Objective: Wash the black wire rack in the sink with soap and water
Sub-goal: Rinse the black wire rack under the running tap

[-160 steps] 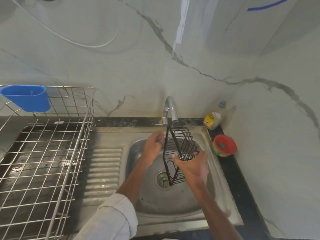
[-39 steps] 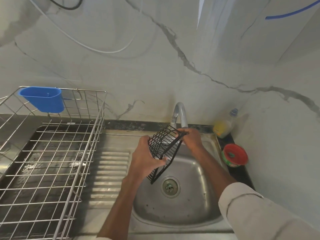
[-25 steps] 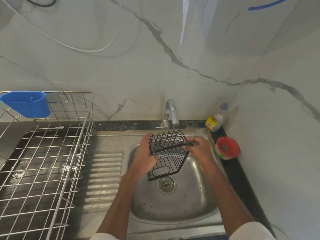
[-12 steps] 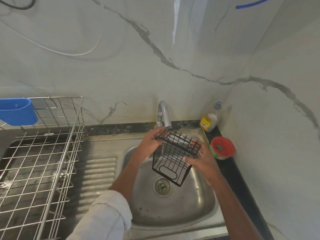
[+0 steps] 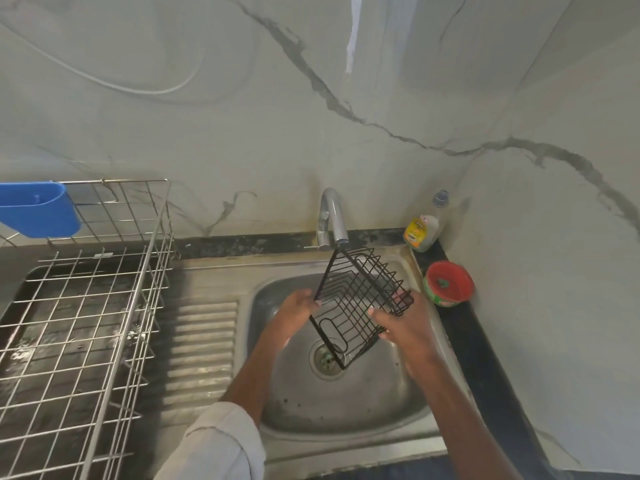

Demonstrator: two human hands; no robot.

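Blue plastic caddy (image 5: 38, 209): one, hooked on the back rail at the far left; nothing shows inside it from this angle.
Dish-drying rack (image 5: 114, 306): one, bare silver wire, standing left of the basin on a wet dark surface; nothing sits in it.
Drainboard (image 5: 201, 344): one ribbed steel panel between the drying rack and the basin.
Sink (image 5: 363, 403): one round-cornered steel basin, wet and speckled, with one drain (image 5: 327, 358) at its centre; the black rack is held above it, its lower corner over the drain.
Left hand (image 5: 296, 311): fingers curled onto the left edge of the black rack, holding it there; a pale sleeve (image 5: 218, 445) covers the forearm low in the view.
Black wire rack (image 5: 356, 303): one, tilted on edge over the basin, its top corner just under the spout, open side facing right; nothing in it.
Faucet (image 5: 332, 216): one curved chrome spout at the back of the basin; whether water runs cannot be told.
Right hand (image 5: 403, 323): clamped on the rack's right side, thumb across the front wires, fingers wrapped behind the far edge.
Dish soap bottle (image 5: 422, 230): one, clear with yellow liquid and a grey cap, upright in the back right corner.
Red tub (image 5: 448, 285): one, round and open, on the dark counter just right of the basin; a small green piece lies inside.
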